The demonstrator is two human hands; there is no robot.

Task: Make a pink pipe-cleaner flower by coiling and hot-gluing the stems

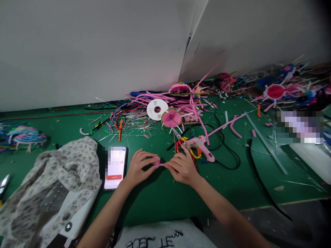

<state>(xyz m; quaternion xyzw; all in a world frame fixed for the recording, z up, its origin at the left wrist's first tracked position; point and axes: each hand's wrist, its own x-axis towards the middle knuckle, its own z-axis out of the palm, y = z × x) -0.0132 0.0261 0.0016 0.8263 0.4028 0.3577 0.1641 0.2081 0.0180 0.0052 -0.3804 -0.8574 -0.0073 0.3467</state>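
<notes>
Between my hands is a small pink coil (157, 161), apparently of pipe cleaner, with a short tail running to the right. My left hand (141, 166) pinches the coil between thumb and fingers. The tail's end is in the fingertips of my right hand (183, 166). Just beyond my right hand lie a pink glue gun (200, 145) and pliers with red handles (177, 135), with yellow-handled scissors (196, 154) among them. Further back rests a round pink coiled disc (171, 117) with a green rim and white spokes.
A phone (115, 167) lies left of my left hand, near a patterned cloth (69, 162) over a white device. Behind are a white disc (157, 109) and a heap of pink pipe cleaners (155, 97). A black cord (232, 168) loops at right; a black strip (261, 187) overhangs the table edge.
</notes>
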